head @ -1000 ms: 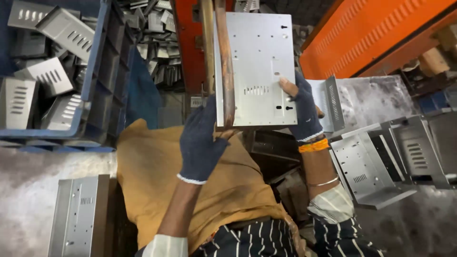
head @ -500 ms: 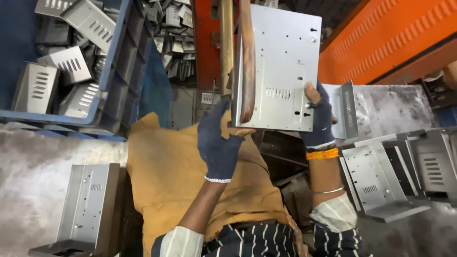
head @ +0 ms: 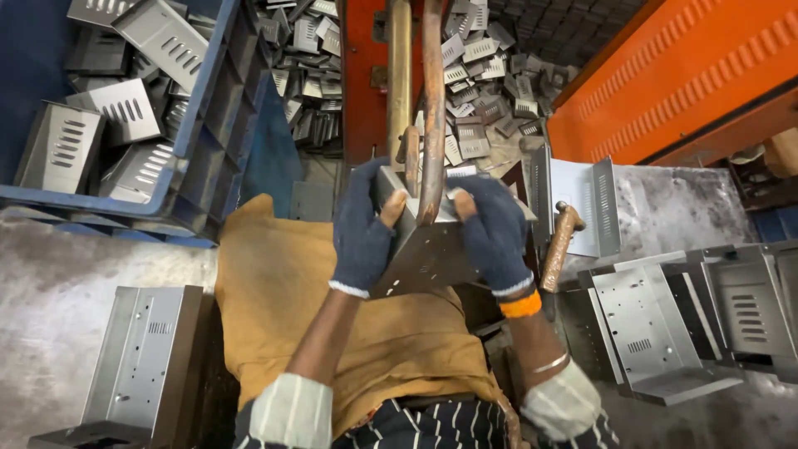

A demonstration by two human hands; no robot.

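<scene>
Head view: left hand (head: 363, 229) and right hand (head: 492, 233), both in dark blue knit gloves, clamped on opposite edges of a folded grey sheet-metal panel (head: 424, 254), held under two vertical copper rods (head: 416, 108). Likely light, stiff, sharp-edged; edge grip suits.

Around the orange machine panel (head: 698, 75) we see a grey stained concrete floor (head: 50, 283), a blue crate (head: 208, 125) of vented metal brackets far to its left, and loose brackets (head: 490, 75) heaped just beside it.
</scene>
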